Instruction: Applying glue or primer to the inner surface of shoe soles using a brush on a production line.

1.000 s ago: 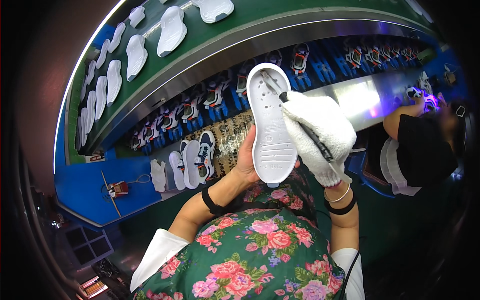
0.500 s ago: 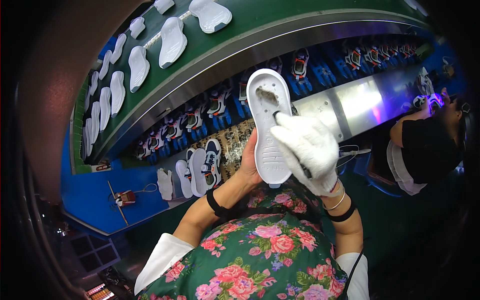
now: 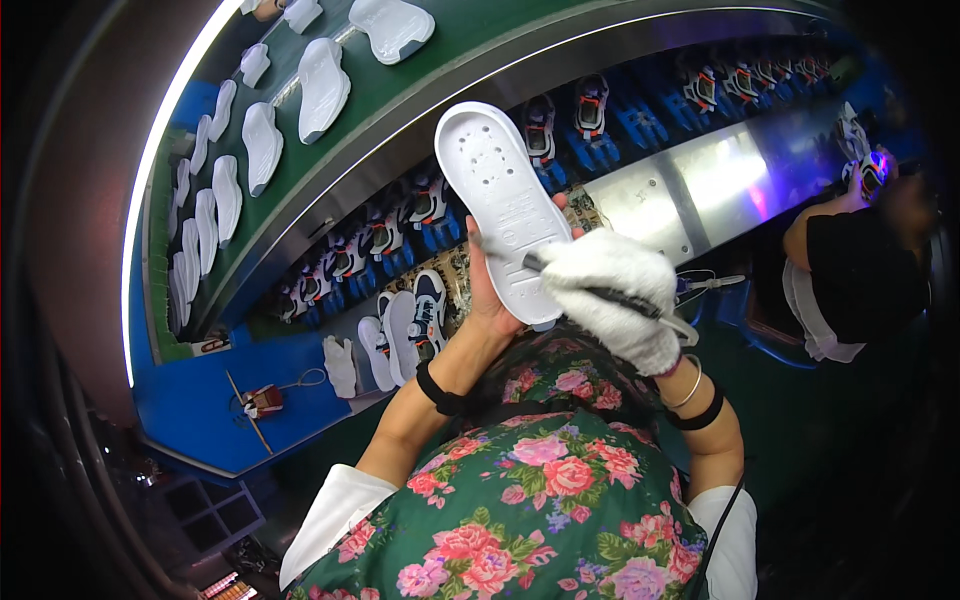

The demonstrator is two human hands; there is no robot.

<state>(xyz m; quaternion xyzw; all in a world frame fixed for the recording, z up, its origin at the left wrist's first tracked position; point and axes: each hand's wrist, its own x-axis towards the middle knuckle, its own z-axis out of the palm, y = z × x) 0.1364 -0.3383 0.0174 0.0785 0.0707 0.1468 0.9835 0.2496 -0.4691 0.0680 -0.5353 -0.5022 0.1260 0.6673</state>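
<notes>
A white shoe sole (image 3: 490,165) is held up in front of me, its inner face with small holes and raised lines turned toward me. My bare left hand (image 3: 488,292) is closed round it from beneath, with fingertips showing at both of its edges. My right hand (image 3: 610,295), in a white knitted glove, is closed on a thin dark-handled brush (image 3: 625,300). The brush's blurred grey tip lies over the middle of the sole, near its left edge; I cannot tell whether it touches.
Several white soles (image 3: 325,90) lie on a green conveyor belt (image 3: 400,100) at far left. Below it, shoe uppers (image 3: 590,105) stand in a row on blue holders. Finished-looking shoes (image 3: 428,310) and a white glove (image 3: 340,367) sit by a blue table (image 3: 200,400). A co-worker (image 3: 850,260) works at right.
The sole has shifted left and tilted more. The brush has moved from the sole's upper end down to its middle. My right hand has dropped slightly.
</notes>
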